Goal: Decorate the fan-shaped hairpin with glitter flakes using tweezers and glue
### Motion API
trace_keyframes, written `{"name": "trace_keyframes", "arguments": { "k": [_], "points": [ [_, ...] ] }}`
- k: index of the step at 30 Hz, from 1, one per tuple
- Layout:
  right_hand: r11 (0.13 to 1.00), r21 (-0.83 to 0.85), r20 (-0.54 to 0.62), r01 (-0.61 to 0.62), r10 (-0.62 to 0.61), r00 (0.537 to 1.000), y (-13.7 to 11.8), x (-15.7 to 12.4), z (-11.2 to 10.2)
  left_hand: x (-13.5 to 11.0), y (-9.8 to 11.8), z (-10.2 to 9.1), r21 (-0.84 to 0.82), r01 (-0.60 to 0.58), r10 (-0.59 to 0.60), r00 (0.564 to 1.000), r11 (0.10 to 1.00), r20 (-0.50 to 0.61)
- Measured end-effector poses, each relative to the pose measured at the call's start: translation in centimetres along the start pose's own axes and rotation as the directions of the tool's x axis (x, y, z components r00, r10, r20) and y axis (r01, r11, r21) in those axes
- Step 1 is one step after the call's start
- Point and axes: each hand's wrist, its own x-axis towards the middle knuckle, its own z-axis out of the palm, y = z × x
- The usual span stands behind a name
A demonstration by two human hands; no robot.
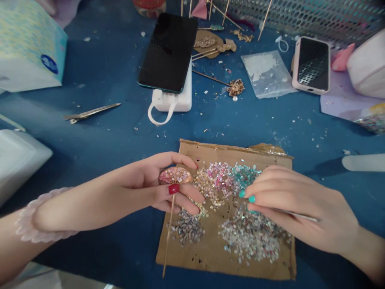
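Observation:
My left hand point(159, 186) grips a fan-shaped hairpin point(176, 176), its head covered in pink and orange chips and its thin stick point(169, 241) pointing down over the cardboard's left side. Between the fingers of my right hand point(288, 204) is a slim metal tool, probably tweezers point(300, 216); its tip is hidden by the fingers. That hand hovers over or rests at the right part of a cardboard sheet point(213, 257). On the sheet lie piles of chips: pink point(221, 176), teal point(244, 176), grey point(188, 229) and clear-white point(252, 237), with yellowish ones beside my left fingers.
Behind the cardboard, a black phone point(170, 52) lies on a white power bank point(180, 102). A metal clip point(92, 113) is at left, near a tissue box point(33, 48). Toward the back right are a plastic bag point(267, 74), another phone point(313, 64) and a metal mesh basket point(331, 20).

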Motion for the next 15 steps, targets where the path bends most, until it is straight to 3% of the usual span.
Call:
{"name": "trace_keyframes", "arguments": {
  "k": [4,7,10,12,13,15],
  "points": [
    [1.000,-0.001,0.011,0.019,-0.019,1.000,0.0,0.0,-0.1,-0.1,0.1,-0.2,-0.030,-0.037,0.036,0.999,0.999,-0.013],
    [0.989,-0.076,0.035,0.124,-0.122,0.992,-0.6,-0.4,-0.2,-0.2,0.3,0.0,-0.026,-0.051,0.050,0.998,0.998,-0.042],
    [0.933,-0.190,0.154,0.306,-0.279,0.948,-2.0,-1.3,0.5,-0.3,0.7,0.4,0.018,-0.056,0.058,0.994,0.998,-0.091],
    [0.878,-0.204,0.327,0.433,-0.356,0.875,-3.0,-2.0,1.3,-0.2,0.9,0.7,0.061,-0.048,0.055,0.990,0.997,-0.129],
    [0.868,-0.281,0.360,0.409,-0.299,0.884,-3.5,-2.3,1.8,-0.2,1.0,0.8,0.080,-0.042,0.053,0.988,0.996,-0.144],
    [0.837,-0.307,0.370,0.453,-0.333,0.867,-4.4,-2.5,2.5,-0.2,1.1,0.9,0.104,-0.039,0.055,0.986,0.994,-0.159]
  ]
}}
